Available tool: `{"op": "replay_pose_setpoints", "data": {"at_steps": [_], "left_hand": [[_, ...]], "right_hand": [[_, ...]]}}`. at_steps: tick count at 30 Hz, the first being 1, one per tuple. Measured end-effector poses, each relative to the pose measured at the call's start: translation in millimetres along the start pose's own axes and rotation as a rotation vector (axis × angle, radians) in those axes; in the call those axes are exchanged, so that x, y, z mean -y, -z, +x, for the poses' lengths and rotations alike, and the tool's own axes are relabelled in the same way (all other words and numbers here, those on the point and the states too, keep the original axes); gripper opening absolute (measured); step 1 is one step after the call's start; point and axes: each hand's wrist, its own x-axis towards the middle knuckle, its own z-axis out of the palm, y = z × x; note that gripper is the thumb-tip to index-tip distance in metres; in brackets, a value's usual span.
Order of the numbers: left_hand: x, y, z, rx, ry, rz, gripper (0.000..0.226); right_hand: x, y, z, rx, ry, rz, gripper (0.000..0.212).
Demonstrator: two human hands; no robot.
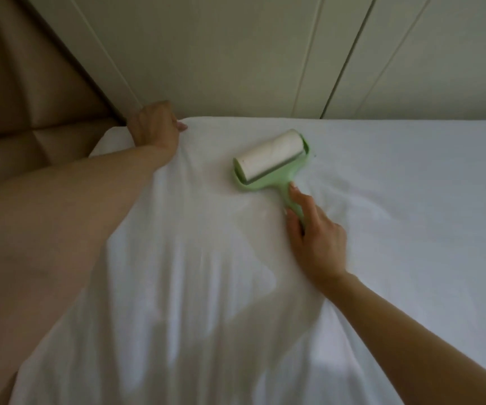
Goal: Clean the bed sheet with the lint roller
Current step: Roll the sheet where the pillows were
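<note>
A white bed sheet (382, 200) covers the mattress and is wrinkled in long folds down the middle. A lint roller (271, 160) with a pale green frame and a white sticky roll lies pressed on the sheet near the far edge. My right hand (314, 238) grips its green handle, with the forefinger stretched along it. My left hand (154, 124) reaches to the far left corner of the mattress, where its curled fingers grip the sheet and pull it taut.
A tan padded headboard (31, 97) stands at the left. Pale panelled doors or wall (265, 54) rise directly behind the far edge of the bed. The smoother part of the sheet stretches to the right.
</note>
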Motion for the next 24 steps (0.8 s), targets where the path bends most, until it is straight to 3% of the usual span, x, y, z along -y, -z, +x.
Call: {"op": "replay_pose_setpoints", "data": {"at_steps": [5, 10, 15, 19, 22, 24], "left_hand": [[25.7, -4.2, -1.3, 0.052, -0.03, -0.112, 0.029], [56.8, -2.7, 10.4, 0.168, 0.12, -0.097, 0.049], [56.1, 5.0, 13.3, 0.087, 0.201, -0.163, 0.031], [52.8, 15.9, 18.2, 0.037, 0.197, 0.0, 0.032], [49.4, 14.0, 18.7, 0.002, 0.194, 0.095, 0.036], [43.8, 6.6, 17.6, -0.002, 0.237, 0.12, 0.037]], "right_hand": [[4.3, -5.0, -0.4, -0.06, 0.024, -0.055, 0.042], [5.1, -4.0, 0.6, -0.027, 0.029, -0.098, 0.042], [32.4, 13.5, -0.2, 0.037, -0.089, -0.04, 0.038], [38.1, 50.2, 9.1, -0.141, -0.125, -0.074, 0.036], [15.1, 71.4, 45.5, 0.074, -0.287, -0.244, 0.034], [12.0, 82.2, 48.7, 0.215, -0.276, -0.31, 0.031]]}}
